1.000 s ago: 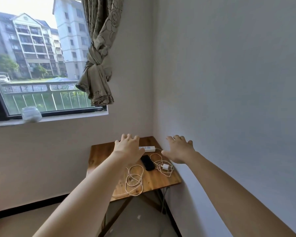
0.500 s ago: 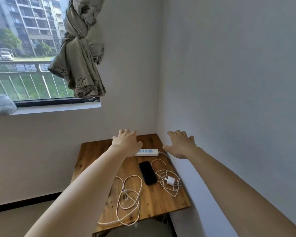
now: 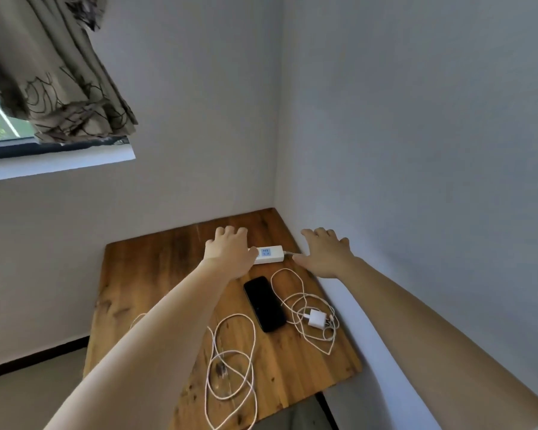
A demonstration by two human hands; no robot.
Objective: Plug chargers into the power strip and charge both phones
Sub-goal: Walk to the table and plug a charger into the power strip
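Note:
A white power strip [image 3: 269, 254] lies near the back of a wooden table [image 3: 143, 274]. My left hand [image 3: 229, 251] hovers over its left end, fingers spread, holding nothing. My right hand [image 3: 325, 254] is stretched out just right of the strip, open and empty. In front of the strip lies a black phone [image 3: 264, 304], face up. To its right sits a white charger plug [image 3: 316, 318] inside a loose coil of white cable [image 3: 302, 301]. A second white cable [image 3: 230, 370] is coiled nearer me. A second phone is not visible.
The table stands in a room corner, with grey walls behind and to the right. A window sill [image 3: 56, 164] and a knotted patterned curtain [image 3: 53, 88] are at the upper left. Floor shows to the left of the table and below its near edge.
The view has tilted down and come closer to the table. Both hands have stayed outstretched and open above the power strip end of the table.

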